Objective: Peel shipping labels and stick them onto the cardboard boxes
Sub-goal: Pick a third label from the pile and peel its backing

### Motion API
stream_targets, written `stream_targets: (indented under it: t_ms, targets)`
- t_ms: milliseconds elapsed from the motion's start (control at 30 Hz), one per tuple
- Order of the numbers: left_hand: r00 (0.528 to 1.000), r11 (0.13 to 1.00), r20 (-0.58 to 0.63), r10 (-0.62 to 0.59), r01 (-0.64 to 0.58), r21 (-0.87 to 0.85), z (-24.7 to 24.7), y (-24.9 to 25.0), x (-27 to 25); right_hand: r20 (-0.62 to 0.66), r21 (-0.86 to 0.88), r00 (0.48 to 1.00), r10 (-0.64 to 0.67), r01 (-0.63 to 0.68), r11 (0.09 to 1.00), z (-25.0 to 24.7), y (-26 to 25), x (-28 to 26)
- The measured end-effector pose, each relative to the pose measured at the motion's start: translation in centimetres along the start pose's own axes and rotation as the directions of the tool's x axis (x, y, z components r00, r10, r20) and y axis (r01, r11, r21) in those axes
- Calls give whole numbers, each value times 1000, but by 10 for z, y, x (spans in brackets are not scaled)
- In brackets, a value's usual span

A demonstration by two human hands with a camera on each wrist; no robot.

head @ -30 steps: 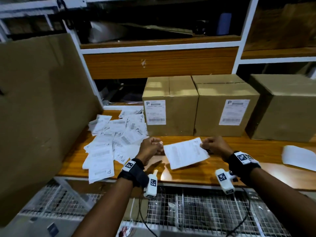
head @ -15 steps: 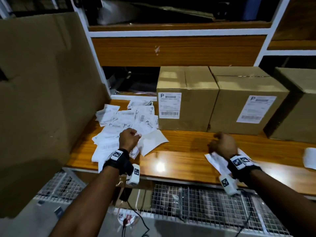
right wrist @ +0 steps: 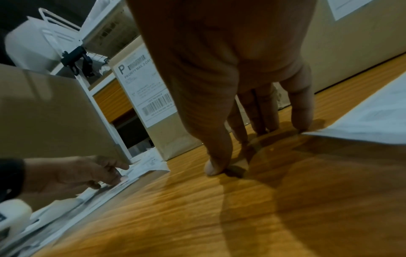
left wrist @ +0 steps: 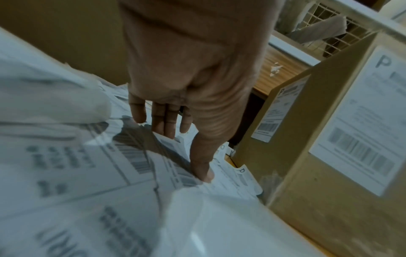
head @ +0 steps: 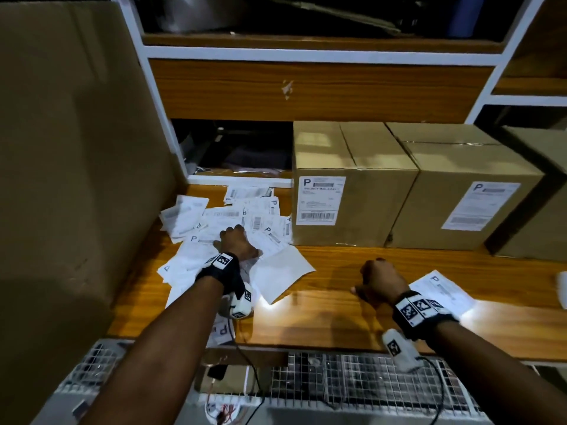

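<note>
A loose pile of printed shipping labels (head: 214, 219) (left wrist: 87, 165) covers the left of the wooden table (head: 337, 326). My left hand (head: 234, 233) (left wrist: 182, 147) rests on the pile, fingers straight and thumb tip pressing a sheet. A blank white sheet (head: 279, 276) lies beside it. My right hand (head: 365, 280) (right wrist: 252, 144) holds nothing, its fingertips on bare wood. A printed label sheet (head: 441, 291) (right wrist: 369, 120) lies flat just right of it. Two cardboard boxes (head: 368, 154) (head: 435, 210) stand behind, each with a label on its front.
A large cardboard sheet (head: 61, 148) stands upright along the left. A third box (head: 549, 179) sits at the far right, a white paper (head: 563, 289) at the table's right edge. Wire mesh (head: 337, 381) and cables lie below the table's front edge.
A second ago both hands held one sheet between them. The left hand has since moved onto the pile. The right hand laid the label on the table and shifted left of it.
</note>
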State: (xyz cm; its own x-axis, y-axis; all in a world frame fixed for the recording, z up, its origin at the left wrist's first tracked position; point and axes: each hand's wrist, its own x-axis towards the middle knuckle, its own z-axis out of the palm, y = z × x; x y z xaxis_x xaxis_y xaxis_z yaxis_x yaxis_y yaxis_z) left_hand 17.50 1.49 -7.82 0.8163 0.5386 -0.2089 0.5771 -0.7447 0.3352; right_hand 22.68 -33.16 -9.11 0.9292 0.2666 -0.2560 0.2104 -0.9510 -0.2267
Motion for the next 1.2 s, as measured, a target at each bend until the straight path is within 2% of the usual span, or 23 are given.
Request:
stream_targets:
  t_ms: [200,267,300,433,500,567,633,700,733,800,833,900,933,1000,1067,1133,1200]
  targets:
    - [994,1000,106,-3,5,-20,-10,-5,21,3,-73,1000,20,-19,997,-1,-11,2]
    - [997,995,69,47,-40,-90,-18,-7,23,21,-79,999,41,-40,996,-3,-14,3]
    - [998,982,39,55,-47,-183,-23,-8,23,34,-79,998,51,-49,996,-4,-15,3]
    - [989,887,-123,81,-128,-444,-47,-19,25,107,-182,993,53,-32,983,-15,-28,0]
    - [966,797,-258,-13,-146,-586,-56,-25,27,126,-227,991,54,-25,973,-19,-33,-1]
    - [960,668,-273,-59,-166,-725,-63,-31,24,106,-251,992,63,-34,967,-21,-41,-4]
    - [981,424,-183,-67,-138,-895,-70,-34,15,26,-246,999,19,-12,969,-26,-55,-8]
    - [997,202,-76,-8,-73,-977,-76,-35,4,-63,-161,990,-125,113,980,-35,-78,-12]
    - [998,119,-46,37,-50,-992,-79,-34,-4,-105,-68,973,-204,197,978,-43,-90,-16]
    - [992,-1,-53,110,-53,-999,-85,-28,-19,-228,120,905,-358,392,912,-61,-115,-22]
    - [988,-35,-71,136,-66,-997,-88,-24,-26,-303,178,862,-407,471,864,-71,-126,-26]
    - [978,-57,-88,189,-79,-995,-91,-14,-43,-439,284,796,-417,563,776,-90,-142,-32]
    - [973,-64,-84,215,-72,-995,-91,-8,-51,-482,357,783,-392,584,729,-98,-146,-35]
    - [963,-54,-76,259,-64,-996,-90,4,-66,-476,549,807,-349,582,600,-108,-152,-36]
    - [953,10,-87,291,-94,-996,-88,18,-81,-417,741,850,-322,523,421,-116,-154,-38]
    - [935,73,-94,342,-126,-989,-85,30,-94,-393,849,873,-291,465,250,-120,-148,-42]
    - [924,112,-121,363,-172,-979,-85,40,-103,-386,879,884,-265,439,186,-124,-136,-46]
